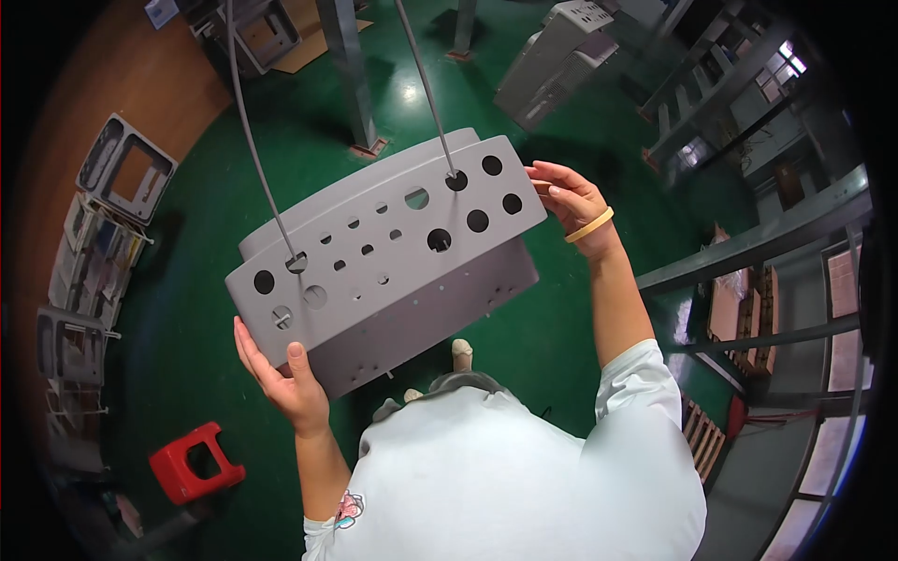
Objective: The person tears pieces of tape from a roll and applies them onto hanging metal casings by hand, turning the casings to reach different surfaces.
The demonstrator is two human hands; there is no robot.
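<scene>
A grey metal housing [360, 266] with rows of round cut-outs hangs tilted in front of me, its right end higher in the view. Two thin metal rods [254, 131] come down from above and enter holes in its top panel. My left hand [292, 388] grips the lower left corner, thumb on the near side and fingers along the end. At the opposite end, my right hand [572, 208] has its fingertips against the side edge, partly behind it. A yellow band [589, 225] circles my right wrist. The housing's far side is hidden.
Grey panels with openings [131, 168] stand on racks at the left. A red plastic stool [197, 462] is on the green floor [215, 374]. Beyond the housing are a steel post [346, 75] and more grey housings [554, 65]. Steel beams [758, 238] and wooden pallets [703, 430] are at the right.
</scene>
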